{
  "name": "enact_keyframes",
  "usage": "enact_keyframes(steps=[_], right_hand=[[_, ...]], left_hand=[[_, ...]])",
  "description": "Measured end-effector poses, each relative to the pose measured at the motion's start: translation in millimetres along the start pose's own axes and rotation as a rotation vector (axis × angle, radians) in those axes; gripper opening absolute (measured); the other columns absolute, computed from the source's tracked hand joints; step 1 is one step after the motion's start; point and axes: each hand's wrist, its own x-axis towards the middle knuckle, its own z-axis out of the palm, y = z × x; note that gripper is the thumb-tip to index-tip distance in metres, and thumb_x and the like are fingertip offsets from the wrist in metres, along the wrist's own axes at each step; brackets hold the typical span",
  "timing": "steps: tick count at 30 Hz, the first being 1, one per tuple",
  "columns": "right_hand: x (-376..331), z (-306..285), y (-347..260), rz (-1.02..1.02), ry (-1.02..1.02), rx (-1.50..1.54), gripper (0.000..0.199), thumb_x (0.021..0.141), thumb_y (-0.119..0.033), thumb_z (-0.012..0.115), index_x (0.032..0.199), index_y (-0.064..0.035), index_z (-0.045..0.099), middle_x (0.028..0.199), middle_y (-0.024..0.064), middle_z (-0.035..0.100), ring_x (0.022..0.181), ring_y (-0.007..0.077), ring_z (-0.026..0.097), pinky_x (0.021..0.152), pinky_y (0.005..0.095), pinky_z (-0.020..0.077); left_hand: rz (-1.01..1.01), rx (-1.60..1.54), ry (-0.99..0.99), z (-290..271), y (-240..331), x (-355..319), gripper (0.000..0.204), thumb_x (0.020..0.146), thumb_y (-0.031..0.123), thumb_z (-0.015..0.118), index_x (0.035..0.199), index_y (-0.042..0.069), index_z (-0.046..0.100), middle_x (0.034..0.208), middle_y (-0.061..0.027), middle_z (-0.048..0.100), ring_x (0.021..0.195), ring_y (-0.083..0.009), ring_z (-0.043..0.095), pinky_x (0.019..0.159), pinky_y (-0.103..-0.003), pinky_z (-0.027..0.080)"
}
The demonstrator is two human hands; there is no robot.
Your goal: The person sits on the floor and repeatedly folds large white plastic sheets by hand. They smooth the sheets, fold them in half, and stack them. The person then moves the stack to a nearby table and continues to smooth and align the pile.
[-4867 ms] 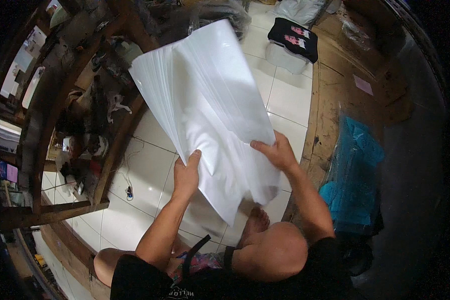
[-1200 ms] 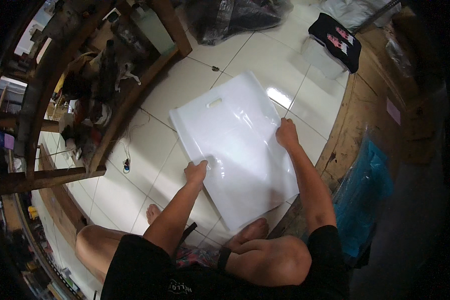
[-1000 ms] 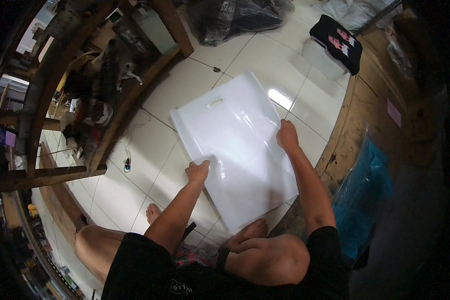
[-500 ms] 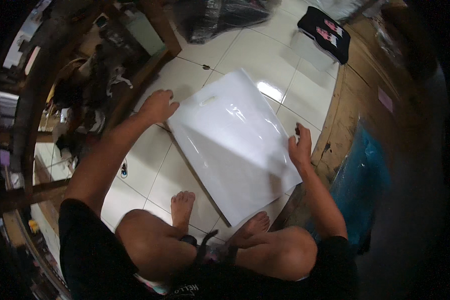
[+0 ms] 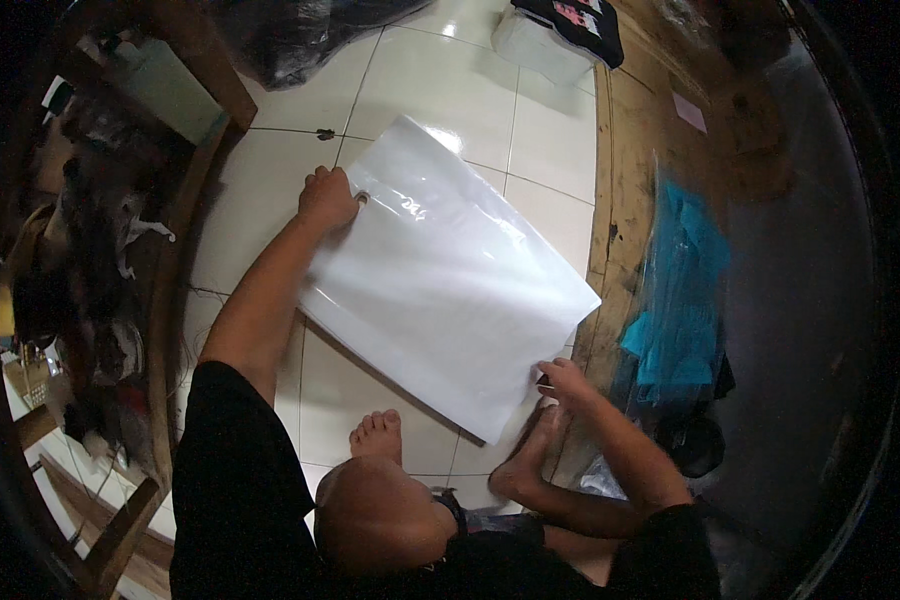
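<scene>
A large glossy white plastic bag [image 5: 440, 290] with a small cut-out handle slot lies at an angle over the tiled floor before me. At its upper left end, my left hand [image 5: 328, 200] is closed on the edge, thumb beside the slot. My right hand [image 5: 567, 383] is at the bag's lower right edge, its fingers bent together. Something small and dark shows at those fingertips, too small to name. Whether the right fingers also pinch the bag cannot be made out. My bare feet [image 5: 377, 435] rest on the floor by the bag's near edge.
Along the right runs a wooden board [image 5: 620, 200], with turquoise cloth in clear plastic [image 5: 680, 290] beyond it. A pale container [image 5: 540, 45] topped by folded black printed fabric [image 5: 580, 22] stands far right. Dark plastic wrapping [image 5: 300, 40] lies far left, beside a cluttered wooden rack [image 5: 200, 180].
My left hand has closed on the bag's slotted end. The bag has turned clockwise. My right hand has moved nearer to me along the bag's edge. The whole view has shifted.
</scene>
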Motion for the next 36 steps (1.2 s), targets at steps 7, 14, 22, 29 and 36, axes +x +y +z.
enact_keyframes(steps=[7, 14, 22, 29, 36], right_hand=[[4.6, 32.9, 13.5, -0.15, 0.221, 0.071, 0.027, 0.086, -0.016, 0.058, 0.099, 0.007, 0.052, 0.082, 0.0137, 0.056, 0.064, 0.0226, 0.057, 0.054, 0.0358, 0.0487], [0.3, 47.3, 16.1, -0.24, 0.407, 0.031, 0.026, 0.081, -0.018, 0.061, 0.088, 0.0058, 0.056, 0.073, 0.0117, 0.058, 0.058, 0.0212, 0.056, 0.05, 0.0365, 0.0456], [-15.9, 55.9, 3.2, -0.229, 0.54, -0.078, 0.033, 0.078, -0.023, 0.062, 0.09, 0.0077, 0.06, 0.083, 0.0152, 0.064, 0.072, 0.0234, 0.061, 0.064, 0.0372, 0.0484], [-7.2, 58.3, 7.2, -0.186, 0.558, -0.179, 0.035, 0.08, -0.023, 0.062, 0.095, 0.0086, 0.06, 0.086, 0.0163, 0.065, 0.078, 0.0255, 0.062, 0.07, 0.0376, 0.0488], [-5.1, 51.7, 14.3, -0.23, 0.538, -0.088, 0.036, 0.081, -0.027, 0.064, 0.091, 0.0074, 0.06, 0.082, 0.0155, 0.064, 0.075, 0.0259, 0.062, 0.066, 0.0382, 0.0479]], left_hand=[[0.019, 0.004, 0.089, 8.5, -6.4, 2.9, 0.047, 0.08, 0.024, 0.071, 0.113, -0.004, 0.054, 0.118, -0.0237, 0.052, 0.11, -0.0392, 0.053, 0.091, -0.043, 0.049], [0.086, 0.077, 0.116, 5.4, -4.2, 3.0, 0.048, 0.081, 0.028, 0.071, 0.112, -0.005, 0.054, 0.114, -0.0234, 0.054, 0.109, -0.0381, 0.054, 0.091, -0.044, 0.049], [0.121, 0.118, 0.079, -6.7, -2.2, -1.1, 0.048, 0.08, 0.029, 0.071, 0.109, -0.005, 0.055, 0.111, -0.0238, 0.056, 0.105, -0.0391, 0.057, 0.09, -0.044, 0.049], [0.053, 0.134, 0.089, 3.3, 0.3, 8.7, 0.05, 0.078, 0.027, 0.071, 0.112, -0.005, 0.053, 0.112, -0.0239, 0.056, 0.108, -0.0375, 0.056, 0.091, -0.044, 0.048], [0.062, 0.129, 0.074, 0.7, -11.4, 9.4, 0.049, 0.079, 0.027, 0.071, 0.112, -0.005, 0.053, 0.113, -0.0239, 0.055, 0.108, -0.0377, 0.056, 0.092, -0.045, 0.048]])
